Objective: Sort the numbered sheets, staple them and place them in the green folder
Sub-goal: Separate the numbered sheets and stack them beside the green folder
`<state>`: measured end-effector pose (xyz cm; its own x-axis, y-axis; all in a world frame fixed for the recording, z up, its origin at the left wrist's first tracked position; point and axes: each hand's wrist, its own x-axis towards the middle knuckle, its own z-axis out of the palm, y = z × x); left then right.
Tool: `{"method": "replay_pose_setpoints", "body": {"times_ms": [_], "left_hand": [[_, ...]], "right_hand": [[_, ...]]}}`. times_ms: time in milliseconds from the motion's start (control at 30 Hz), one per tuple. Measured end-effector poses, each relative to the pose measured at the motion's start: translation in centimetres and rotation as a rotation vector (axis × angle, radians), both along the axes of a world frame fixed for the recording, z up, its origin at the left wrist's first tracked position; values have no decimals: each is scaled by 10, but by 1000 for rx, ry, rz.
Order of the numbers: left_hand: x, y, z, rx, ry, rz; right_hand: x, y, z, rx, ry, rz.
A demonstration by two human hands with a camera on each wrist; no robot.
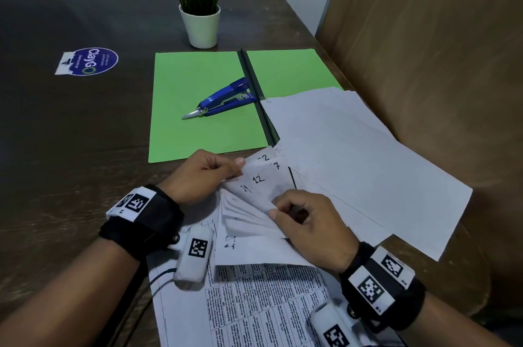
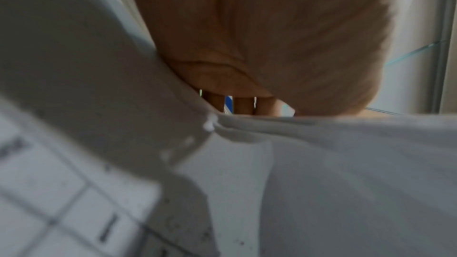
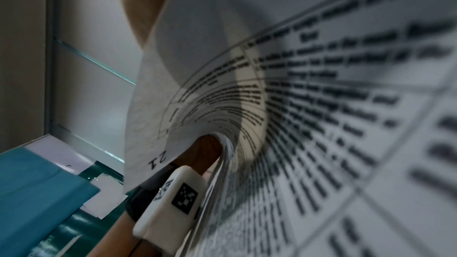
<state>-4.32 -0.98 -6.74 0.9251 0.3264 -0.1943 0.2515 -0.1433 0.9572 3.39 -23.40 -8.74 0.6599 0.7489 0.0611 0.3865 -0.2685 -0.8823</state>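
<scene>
A fanned stack of numbered sheets (image 1: 261, 185) lies at the table's near edge, with corners marked 14, 12 and 7 showing. My left hand (image 1: 210, 174) pinches the upper-left corners of the stack. My right hand (image 1: 304, 218) curls its thumb and fingers on the lower corners, lifting them. An open green folder (image 1: 195, 109) lies flat beyond the hands, with a blue stapler (image 1: 223, 99) resting on its left half. In the right wrist view a curled printed sheet (image 3: 321, 105) marked 21 fills the frame. The left wrist view shows the left hand's palm (image 2: 272, 46) above white paper (image 2: 321, 163).
More white sheets (image 1: 353, 154) spread over the folder's right half and toward the table's right edge. A potted plant (image 1: 200, 7) stands behind the folder. A sticker (image 1: 90, 61) marks the dark table at the left. A wooden panel (image 1: 438, 49) rises on the right.
</scene>
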Motion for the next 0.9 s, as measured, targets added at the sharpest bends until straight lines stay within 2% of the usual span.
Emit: {"method": "replay_pose_setpoints", "body": {"times_ms": [100,167,433,700,900], "left_hand": [[0,1,-2,48,-36,-11],[-1,4,-5,78,-23,14],[-2,6,-9,105,-67,-30],[-1,6,-10,83,-49,-42],[2,3,-6,27,-54,62]], "right_hand": [[-4,1,7,28,123,91],[-3,1,8,10,155,79],[5,2,-1,-18,77,-194],[4,0,-3,8,-173,-148],[-4,-2,3,-2,-7,23]]}}
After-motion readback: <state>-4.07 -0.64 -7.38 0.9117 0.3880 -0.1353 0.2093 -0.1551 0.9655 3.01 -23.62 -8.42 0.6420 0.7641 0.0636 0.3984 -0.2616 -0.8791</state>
